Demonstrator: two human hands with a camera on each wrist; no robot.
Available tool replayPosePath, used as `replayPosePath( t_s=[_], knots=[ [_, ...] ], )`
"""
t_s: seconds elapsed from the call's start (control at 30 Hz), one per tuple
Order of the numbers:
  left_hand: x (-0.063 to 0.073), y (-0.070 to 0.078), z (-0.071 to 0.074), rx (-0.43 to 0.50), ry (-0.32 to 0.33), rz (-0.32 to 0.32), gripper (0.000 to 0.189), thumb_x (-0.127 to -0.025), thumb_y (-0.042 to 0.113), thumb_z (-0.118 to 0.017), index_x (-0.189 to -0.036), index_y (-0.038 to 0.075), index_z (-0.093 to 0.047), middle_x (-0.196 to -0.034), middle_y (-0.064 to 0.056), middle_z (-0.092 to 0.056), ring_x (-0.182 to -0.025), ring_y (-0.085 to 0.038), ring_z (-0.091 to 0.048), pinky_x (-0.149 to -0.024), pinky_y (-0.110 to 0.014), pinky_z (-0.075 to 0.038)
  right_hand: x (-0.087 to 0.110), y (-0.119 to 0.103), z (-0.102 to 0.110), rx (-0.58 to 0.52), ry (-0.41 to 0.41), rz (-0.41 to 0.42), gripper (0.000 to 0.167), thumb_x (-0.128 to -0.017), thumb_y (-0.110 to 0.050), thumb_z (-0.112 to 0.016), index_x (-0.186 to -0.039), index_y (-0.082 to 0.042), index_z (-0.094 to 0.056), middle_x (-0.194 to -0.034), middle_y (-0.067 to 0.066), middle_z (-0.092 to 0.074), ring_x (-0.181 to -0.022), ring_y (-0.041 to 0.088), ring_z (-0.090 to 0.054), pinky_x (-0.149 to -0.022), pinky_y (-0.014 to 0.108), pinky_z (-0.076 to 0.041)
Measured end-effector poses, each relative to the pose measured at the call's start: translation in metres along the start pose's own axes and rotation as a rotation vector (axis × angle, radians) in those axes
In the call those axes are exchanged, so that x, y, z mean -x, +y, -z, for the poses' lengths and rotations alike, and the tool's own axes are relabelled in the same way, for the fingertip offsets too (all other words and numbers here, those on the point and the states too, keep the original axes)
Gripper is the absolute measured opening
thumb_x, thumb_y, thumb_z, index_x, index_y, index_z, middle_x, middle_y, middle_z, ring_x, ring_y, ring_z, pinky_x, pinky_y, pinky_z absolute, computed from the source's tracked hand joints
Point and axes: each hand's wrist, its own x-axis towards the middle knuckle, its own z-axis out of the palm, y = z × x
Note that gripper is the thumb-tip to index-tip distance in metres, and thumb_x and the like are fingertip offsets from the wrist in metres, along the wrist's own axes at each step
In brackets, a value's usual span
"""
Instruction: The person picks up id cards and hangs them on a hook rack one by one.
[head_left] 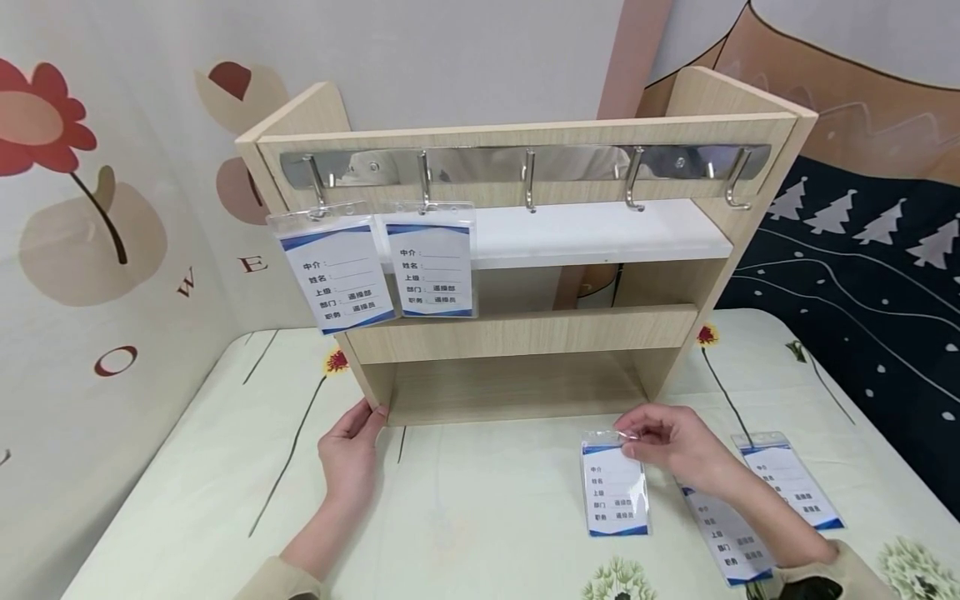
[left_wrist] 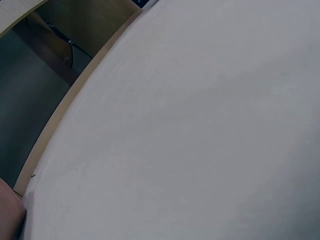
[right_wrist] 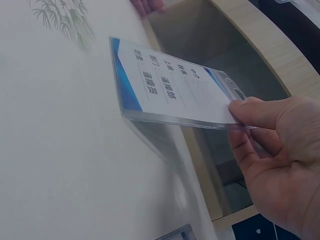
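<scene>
My right hand (head_left: 675,442) pinches a clear name badge holder (head_left: 615,492) by its slotted top edge between thumb and fingers. In the right wrist view this badge holder (right_wrist: 170,90) is tilted, with a shadow beneath it on the cloth. At the lower left corner of the wooden desk shelf (head_left: 525,336), my left hand (head_left: 352,454) grips the side panel. Two badge holders, one a hanging badge (head_left: 337,275) and one beside it, a second badge (head_left: 432,271), hang from the two leftmost metal hooks (head_left: 425,179).
Two more badge holders lie on the table at the right: a nearer badge (head_left: 723,533), partly under my right forearm, and a farther badge (head_left: 795,483). The patterned tablecloth (head_left: 480,517) spreads under the shelf. Three hooks to the right, including the middle hook (head_left: 529,179), are bare.
</scene>
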Motion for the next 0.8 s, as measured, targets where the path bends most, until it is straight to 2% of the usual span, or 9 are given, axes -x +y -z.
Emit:
replayPosePath(
  t_s=[0.17, 0.3, 0.8],
  knots=[
    [0.001, 0.001, 0.000, 0.003, 0.000, -0.006, 0.040, -0.100, 0.009, -0.067, -0.138, -0.003, -0.062, -0.136, -0.026, -0.061, -0.091, 0.010, -0.064, -0.083, -0.009, -0.052, -0.001, -0.003, -0.002, 0.051, 0.096, 0.072, 0.020, -0.088, 0.003, -0.076, -0.108, -0.001, -0.073, -0.095, 0.003, -0.072, -0.077, 0.014, -0.062, -0.063, 0.022, -0.053],
    [0.001, 0.001, 0.000, 0.002, -0.001, -0.009, 0.040, -0.100, 0.009, -0.067, -0.138, -0.003, -0.062, -0.135, -0.026, -0.061, -0.091, 0.010, -0.064, -0.083, -0.009, -0.052, -0.002, -0.005, -0.003, 0.058, 0.144, 0.123, 0.021, -0.087, 0.005, -0.077, -0.106, -0.002, -0.074, -0.093, 0.003, -0.073, -0.072, 0.013, -0.060, -0.058, 0.021, -0.051],
    [0.002, 0.003, -0.001, 0.002, 0.005, -0.010, 0.039, -0.100, 0.009, -0.068, -0.137, -0.004, -0.062, -0.134, -0.027, -0.061, -0.090, 0.010, -0.065, -0.082, -0.010, -0.053, -0.006, -0.022, 0.000, 0.106, 0.225, 0.142, 0.020, -0.088, 0.003, -0.078, -0.106, -0.005, -0.077, -0.098, 0.004, -0.077, -0.073, 0.013, -0.061, -0.060, 0.020, -0.050]
  ],
)
